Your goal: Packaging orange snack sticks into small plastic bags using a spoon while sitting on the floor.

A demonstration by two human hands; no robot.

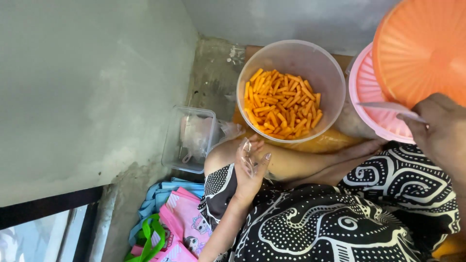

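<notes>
My left hand (251, 167) rests over my knee with a small clear plastic bag (247, 156) pinched in its fingers. Just beyond it stands a clear round tub (290, 53) holding several orange snack sticks (282, 104). My right hand (439, 131) is at the right edge, gripping a thin pale utensil (388, 106) that lies against a pink ribbed lid (369, 94). An orange ribbed lid (422, 46) overlaps the pink one at the top right.
A clear rectangular box (190, 138) with plastic inside sits by the grey wall (82, 82) at the left. A pink printed bag (182, 225) with green handles and blue bags (160, 196) lie below it. My black-and-white patterned skirt (340, 218) covers my lap.
</notes>
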